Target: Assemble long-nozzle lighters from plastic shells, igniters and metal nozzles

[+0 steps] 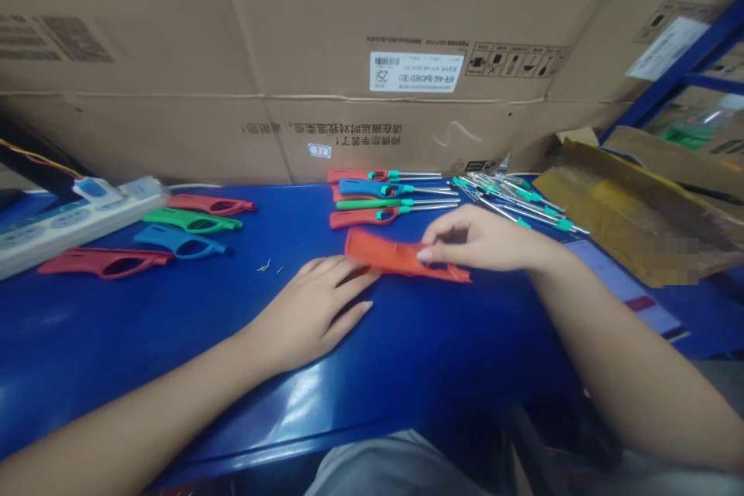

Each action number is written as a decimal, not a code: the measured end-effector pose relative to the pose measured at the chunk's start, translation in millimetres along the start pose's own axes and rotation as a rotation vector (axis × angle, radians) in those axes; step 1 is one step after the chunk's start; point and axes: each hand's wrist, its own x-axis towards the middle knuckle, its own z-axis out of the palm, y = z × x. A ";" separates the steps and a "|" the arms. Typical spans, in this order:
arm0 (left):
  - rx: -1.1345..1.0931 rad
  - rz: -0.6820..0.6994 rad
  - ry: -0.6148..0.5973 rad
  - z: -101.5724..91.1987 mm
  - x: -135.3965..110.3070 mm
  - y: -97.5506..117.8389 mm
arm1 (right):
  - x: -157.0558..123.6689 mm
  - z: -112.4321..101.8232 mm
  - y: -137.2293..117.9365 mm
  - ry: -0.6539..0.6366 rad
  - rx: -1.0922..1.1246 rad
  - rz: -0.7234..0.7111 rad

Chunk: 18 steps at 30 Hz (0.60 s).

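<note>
My right hand [477, 239] pinches a red-orange lighter handle [380, 252] near its trigger opening, just over the blue table. My left hand [317, 310] lies palm down with fingers stretched and apart. Its fingertips reach the left end of that handle; whether they touch it I cannot tell. Left of this hand are a few tiny metal pins [265, 266]. Behind the hands, several lighters with metal tubes lie stacked, among them a blue lighter [360, 187] and a red lighter [356, 218]. Loose metal tubes with green ends [517, 201] are heaped behind my right hand.
On the left lie several bare handles, including a green handle [189, 218] and a blue handle [174, 239]. A white power strip [75, 221] runs along the left side. A large cardboard box [279, 54] walls the back. On the right are a cardboard tray [604, 205] and a phone-like screen [631, 287].
</note>
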 end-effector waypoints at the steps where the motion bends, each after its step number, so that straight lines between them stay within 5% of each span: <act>1: 0.006 -0.018 0.011 0.2 -0.2 -1.0 | -1.4 -0.6 -0.2 -0.138 -0.040 0.021; 3: 0.003 -0.053 0.027 0.8 -0.4 -3.7 | -2.5 0.4 0.9 -0.346 -0.138 0.056; 5: -0.002 -0.073 0.042 1.1 -0.3 -6.0 | -1.4 4.4 3.2 -0.413 -0.220 0.075; 18: -0.139 -0.026 0.077 1.4 -1.9 -2.3 | 18.5 28.2 19.5 -0.077 -0.399 -0.196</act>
